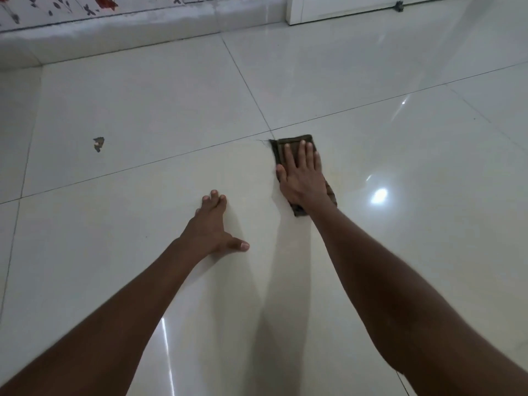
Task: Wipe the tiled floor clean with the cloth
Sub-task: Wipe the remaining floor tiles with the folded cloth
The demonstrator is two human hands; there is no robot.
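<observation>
A folded dark brown cloth [288, 144] lies flat on the glossy white tiled floor [143, 110], right beside a crossing of grout lines. My right hand [303, 175] presses down on it with straight, spread fingers, covering most of it. My left hand [213, 227] rests on the bare tile to the left and nearer to me, fingertips on the floor and thumb stretched out to the right. It holds nothing.
A chipped spot [99, 144] marks a tile at the left. A wall with a floral pattern [85, 7] and a pale skirting runs along the back. A white door [357, 4] stands at the back right. Light glare [379, 195] shines on the floor right of the cloth.
</observation>
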